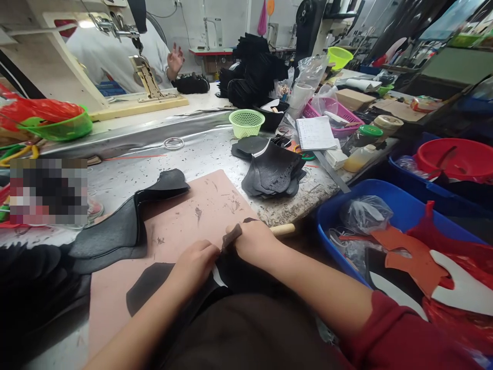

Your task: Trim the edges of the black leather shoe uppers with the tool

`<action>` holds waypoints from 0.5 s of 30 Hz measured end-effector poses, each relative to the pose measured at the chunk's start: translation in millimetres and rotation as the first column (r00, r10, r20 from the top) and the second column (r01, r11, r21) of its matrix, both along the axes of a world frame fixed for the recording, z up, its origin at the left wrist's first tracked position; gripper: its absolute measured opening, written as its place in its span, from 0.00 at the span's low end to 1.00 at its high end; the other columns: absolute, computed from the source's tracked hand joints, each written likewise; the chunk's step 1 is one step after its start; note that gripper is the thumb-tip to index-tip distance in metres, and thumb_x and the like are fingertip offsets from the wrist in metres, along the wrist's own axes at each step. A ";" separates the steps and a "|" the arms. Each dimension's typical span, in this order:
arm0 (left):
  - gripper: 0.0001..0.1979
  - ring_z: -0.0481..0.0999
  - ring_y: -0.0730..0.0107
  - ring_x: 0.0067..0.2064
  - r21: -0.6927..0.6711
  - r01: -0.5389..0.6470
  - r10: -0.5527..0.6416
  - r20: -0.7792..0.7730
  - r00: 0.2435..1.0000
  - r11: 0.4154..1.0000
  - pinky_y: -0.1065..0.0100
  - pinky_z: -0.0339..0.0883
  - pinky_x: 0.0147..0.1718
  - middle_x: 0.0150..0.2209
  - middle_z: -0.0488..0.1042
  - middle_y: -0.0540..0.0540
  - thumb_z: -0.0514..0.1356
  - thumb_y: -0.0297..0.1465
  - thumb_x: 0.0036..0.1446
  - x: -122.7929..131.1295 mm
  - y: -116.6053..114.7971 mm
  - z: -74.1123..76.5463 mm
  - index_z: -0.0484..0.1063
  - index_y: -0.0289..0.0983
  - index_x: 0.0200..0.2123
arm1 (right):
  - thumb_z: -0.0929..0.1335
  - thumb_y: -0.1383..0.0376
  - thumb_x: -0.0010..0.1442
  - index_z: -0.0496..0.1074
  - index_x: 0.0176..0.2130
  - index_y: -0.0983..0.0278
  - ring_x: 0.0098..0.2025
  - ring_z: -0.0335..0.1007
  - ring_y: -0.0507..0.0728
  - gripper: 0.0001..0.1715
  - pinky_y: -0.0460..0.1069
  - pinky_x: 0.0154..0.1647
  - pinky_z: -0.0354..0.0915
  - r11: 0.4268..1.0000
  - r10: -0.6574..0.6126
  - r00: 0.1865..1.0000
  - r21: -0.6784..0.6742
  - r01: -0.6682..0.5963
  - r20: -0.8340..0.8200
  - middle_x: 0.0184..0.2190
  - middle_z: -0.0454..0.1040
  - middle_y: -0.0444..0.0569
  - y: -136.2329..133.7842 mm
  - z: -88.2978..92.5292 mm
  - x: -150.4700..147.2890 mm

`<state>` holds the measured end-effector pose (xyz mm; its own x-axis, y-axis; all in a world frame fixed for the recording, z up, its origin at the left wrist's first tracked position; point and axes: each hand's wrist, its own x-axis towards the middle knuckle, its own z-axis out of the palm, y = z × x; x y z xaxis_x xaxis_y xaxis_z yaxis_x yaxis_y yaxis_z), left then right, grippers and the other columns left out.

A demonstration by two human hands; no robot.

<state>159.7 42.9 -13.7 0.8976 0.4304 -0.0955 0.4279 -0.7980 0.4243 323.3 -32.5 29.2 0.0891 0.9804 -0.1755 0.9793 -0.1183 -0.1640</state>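
My left hand (198, 259) is closed on a black leather-like piece (148, 288), close in front of my body. Pinched in my right hand (256, 244), an edge of the same dark material folds up over the fingers. A white strip (219, 277) shows on it between the hands; my forearms hide much of the rest. Beyond my right hand a pale wooden handle (284, 229) sticks out; what it belongs to is hidden. Under the work lies a pinkish board (185, 221). On its left edge rests a stitched black shoe-upper-like piece (111, 234).
A stack of black pieces (271, 169) lies beyond the board, near a light green basket (246, 123). Blue bins (327, 231) of scraps stand at the right. Across the table are a sewing machine (148, 77) and another person's raised hand (175, 60). Dark pieces (38, 298) pile up at left.
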 end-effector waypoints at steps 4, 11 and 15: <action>0.16 0.70 0.67 0.33 -0.006 0.059 -0.059 0.007 0.998 0.998 0.66 0.65 0.34 0.32 0.70 0.45 0.46 0.24 0.52 -7.6 2.1 -0.9 0.73 0.38 0.36 | 0.60 0.67 0.54 0.71 0.32 0.61 0.30 0.70 0.56 0.11 0.46 0.26 0.57 1.000 -0.013 1.000 -0.014 0.013 -0.022 0.27 0.74 0.47 0.9 1.7 -6.1; 0.16 0.69 0.67 0.33 0.024 0.056 -0.058 0.091 0.994 0.998 0.66 0.65 0.34 0.32 0.70 0.45 0.45 0.25 0.54 -17.2 2.1 -3.2 0.73 0.37 0.34 | 0.60 0.69 0.53 0.71 0.34 0.62 0.31 0.71 0.56 0.12 0.47 0.25 0.56 0.999 0.027 1.000 -0.043 -0.026 0.007 0.29 0.75 0.48 3.3 3.7 -15.9; 0.15 0.69 0.68 0.31 0.027 0.057 -0.059 0.117 0.991 0.998 0.67 0.65 0.32 0.29 0.70 0.44 0.45 0.25 0.55 -22.8 1.5 -5.7 0.71 0.34 0.31 | 0.60 0.69 0.54 0.71 0.33 0.63 0.31 0.71 0.57 0.12 0.47 0.25 0.56 0.998 0.054 0.999 -0.033 -0.054 -0.005 0.29 0.75 0.48 3.5 4.8 -22.1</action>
